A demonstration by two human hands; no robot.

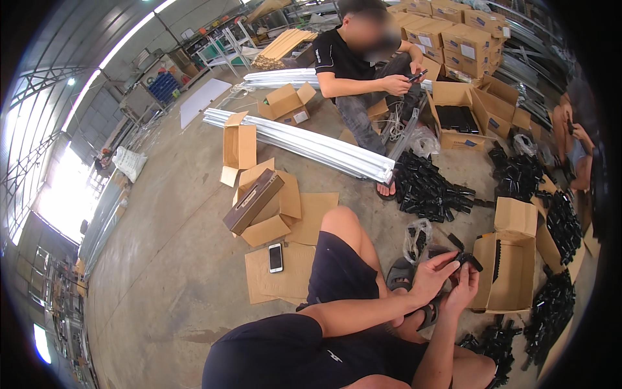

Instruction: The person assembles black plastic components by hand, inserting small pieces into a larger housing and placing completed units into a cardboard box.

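Observation:
My left hand (pixel 433 279) and my right hand (pixel 462 290) meet over my crossed legs, fingers closed around a small black plastic part (pixel 472 260). Its exact kind is too small to make out. Just beyond my hands another black piece (pixel 455 242) shows, and a clear plastic bag (pixel 416 238) with dark pieces inside lies by my sandal. Right beside my right hand stands an open cardboard box (pixel 512 285) with a row of black parts along its inner left side.
Piles of black parts (pixel 431 188) lie ahead and to the right. Long white metal profiles (pixel 311 142) cross the floor. A phone (pixel 276 257) rests on flattened cardboard (pixel 295 275). A co-worker (pixel 363 78) sits ahead, handling a small dark thing; another person is at far right.

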